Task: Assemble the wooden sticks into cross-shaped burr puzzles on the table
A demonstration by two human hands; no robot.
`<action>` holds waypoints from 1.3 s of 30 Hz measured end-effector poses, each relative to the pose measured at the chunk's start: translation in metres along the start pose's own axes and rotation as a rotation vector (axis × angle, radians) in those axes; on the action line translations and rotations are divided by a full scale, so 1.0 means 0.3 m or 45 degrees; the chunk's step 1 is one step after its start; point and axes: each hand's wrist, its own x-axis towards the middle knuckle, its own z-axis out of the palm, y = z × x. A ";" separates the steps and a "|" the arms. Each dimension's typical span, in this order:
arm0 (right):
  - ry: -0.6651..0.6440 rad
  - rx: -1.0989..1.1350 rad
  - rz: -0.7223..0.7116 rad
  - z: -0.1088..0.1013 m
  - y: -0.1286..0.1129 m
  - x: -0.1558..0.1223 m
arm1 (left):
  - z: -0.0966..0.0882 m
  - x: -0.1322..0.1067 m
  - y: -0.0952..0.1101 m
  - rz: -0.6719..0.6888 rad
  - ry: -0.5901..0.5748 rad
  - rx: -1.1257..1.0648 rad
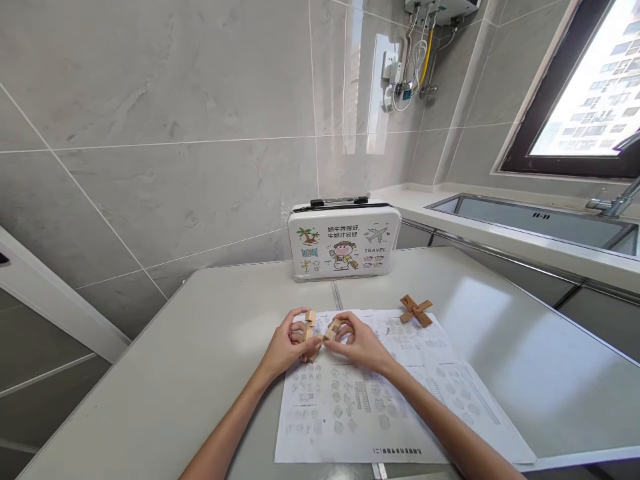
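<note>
My left hand is closed round light wooden puzzle pieces, fingers curled about them. My right hand pinches another notched wooden piece right beside them, and the two sets of pieces almost touch. Both hands hover just above a printed instruction sheet full of small diagrams, which lies flat on the white table. An assembled wooden cross-shaped puzzle rests on the sheet's far right corner, apart from both hands.
A white tin case with cartoon travel pictures stands upright at the table's back edge against the tiled wall. To the right are a steel sink with a tap, and a window above it.
</note>
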 end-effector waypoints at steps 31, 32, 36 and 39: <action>-0.207 0.361 -0.150 0.024 0.001 0.032 | 0.071 -0.023 -0.029 0.200 0.227 0.497; -0.172 0.341 -0.170 0.027 0.003 0.032 | 0.070 -0.022 -0.029 0.197 0.228 0.488; -0.054 0.397 -0.186 0.033 0.015 0.031 | 0.067 -0.020 -0.030 0.179 0.215 0.452; -0.015 0.285 -0.222 0.041 0.023 0.022 | 0.066 -0.019 -0.026 0.160 0.213 0.433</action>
